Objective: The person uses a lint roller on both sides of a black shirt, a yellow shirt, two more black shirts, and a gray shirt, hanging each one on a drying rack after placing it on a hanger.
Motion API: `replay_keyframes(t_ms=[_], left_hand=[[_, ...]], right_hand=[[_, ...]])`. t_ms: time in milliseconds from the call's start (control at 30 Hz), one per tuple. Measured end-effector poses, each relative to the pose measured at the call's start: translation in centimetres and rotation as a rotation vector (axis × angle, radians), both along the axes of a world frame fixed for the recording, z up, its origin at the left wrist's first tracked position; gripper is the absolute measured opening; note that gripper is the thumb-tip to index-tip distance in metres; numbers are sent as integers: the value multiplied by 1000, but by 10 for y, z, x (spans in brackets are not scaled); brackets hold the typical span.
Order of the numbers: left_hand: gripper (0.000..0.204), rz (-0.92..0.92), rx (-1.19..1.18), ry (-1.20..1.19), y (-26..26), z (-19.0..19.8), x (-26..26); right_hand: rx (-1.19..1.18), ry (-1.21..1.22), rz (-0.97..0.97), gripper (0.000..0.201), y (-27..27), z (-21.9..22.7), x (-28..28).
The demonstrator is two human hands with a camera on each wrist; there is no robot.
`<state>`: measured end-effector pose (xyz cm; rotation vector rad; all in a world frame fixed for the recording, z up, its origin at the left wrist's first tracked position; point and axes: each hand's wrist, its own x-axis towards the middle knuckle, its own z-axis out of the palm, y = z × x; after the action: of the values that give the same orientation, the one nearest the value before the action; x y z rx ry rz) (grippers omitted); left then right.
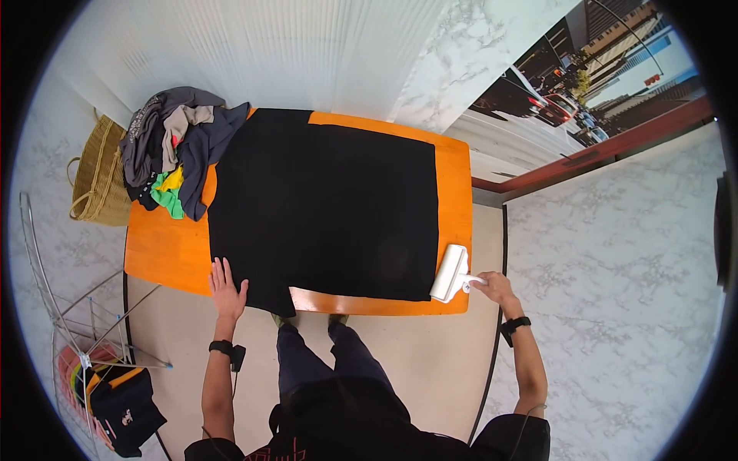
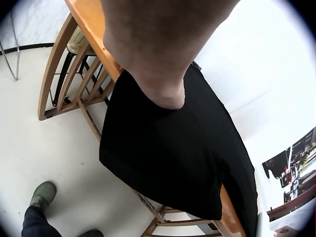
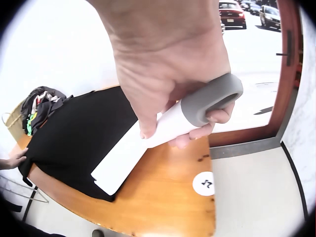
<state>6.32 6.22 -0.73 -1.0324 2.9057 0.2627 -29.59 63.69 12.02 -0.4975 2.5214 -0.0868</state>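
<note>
A black T-shirt (image 1: 330, 207) lies spread flat over the orange tabletop, one sleeve hanging past the near edge. My left hand (image 1: 226, 291) rests with straight fingers on its near left corner; in the left wrist view the fingers are hidden behind the wrist. At the right end, my right hand (image 1: 496, 287) grips the handle of a white lint roller (image 1: 449, 273). The right wrist view shows the fingers wrapped round its white and grey handle (image 3: 197, 106). The roller head sits at the shirt's near right corner, overlapping the fabric's edge.
A pile of crumpled clothes (image 1: 181, 146) sits at the table's far left, beside a wicker basket (image 1: 102, 173). A metal drying rack (image 1: 84, 357) stands at lower left near folded dark clothing (image 1: 127, 411). Wooden chair frames (image 2: 74, 94) show under the table (image 1: 161, 250).
</note>
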Motion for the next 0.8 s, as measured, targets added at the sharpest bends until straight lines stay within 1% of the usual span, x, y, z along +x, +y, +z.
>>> replay_keyframes(t_ms=[33, 100, 133, 167, 200, 267, 300, 333, 367, 400, 433, 500, 533, 567, 600, 633, 667, 800], left_hand=[[81, 8, 18, -3, 0, 0, 1], [82, 8, 25, 31, 2, 1, 2], [83, 9, 29, 64, 3, 2, 4], [83, 16, 29, 60, 3, 2, 7], [83, 24, 30, 54, 5, 0, 11], [84, 48, 45, 56, 8, 1, 17], [84, 61, 46, 54, 9, -1, 20], [84, 70, 68, 97, 9, -5, 24], [84, 83, 89, 139, 9, -8, 29], [87, 83, 111, 180, 9, -8, 31], [87, 108, 109, 175, 9, -7, 32], [89, 100, 166, 207, 8, -7, 32], [94, 106, 161, 239, 8, -7, 32], [94, 127, 163, 242, 8, -6, 33], [96, 145, 212, 278, 8, -5, 33], [99, 163, 260, 316, 8, -4, 32], [104, 172, 258, 321, 9, -4, 32], [107, 208, 274, 405, 9, -3, 33]], right_hand=[[2, 1, -2, 41, 9, -2, 5], [-41, 17, -117, 40, 11, 4, 11], [-40, 17, -109, 40, 5, 2, 13], [-85, 28, -57, 40, -14, -2, 20], [-132, 39, -6, 40, -36, -6, 29], [-152, 15, 61, 41, -96, -14, 44], [-216, -1, 86, 39, -126, -22, 50], [-229, -38, 118, 38, -157, -30, 53], [-226, -24, 162, 37, -189, -36, 57], [-240, -62, 191, 37, -222, -32, 62], [-277, -56, 220, 36, -252, -37, 67], [-303, -48, 317, 35, -309, -44, 77], [-330, -40, 356, 35, -336, -47, 84], [-342, -45, 377, 35, -363, -50, 91], [-389, -19, 415, 36, -388, -55, 100], [-362, -52, 429, 36, -413, -60, 107], [-389, -43, 452, 36, -436, -63, 116], [-454, -34, 501, 36, -512, -68, 151]])
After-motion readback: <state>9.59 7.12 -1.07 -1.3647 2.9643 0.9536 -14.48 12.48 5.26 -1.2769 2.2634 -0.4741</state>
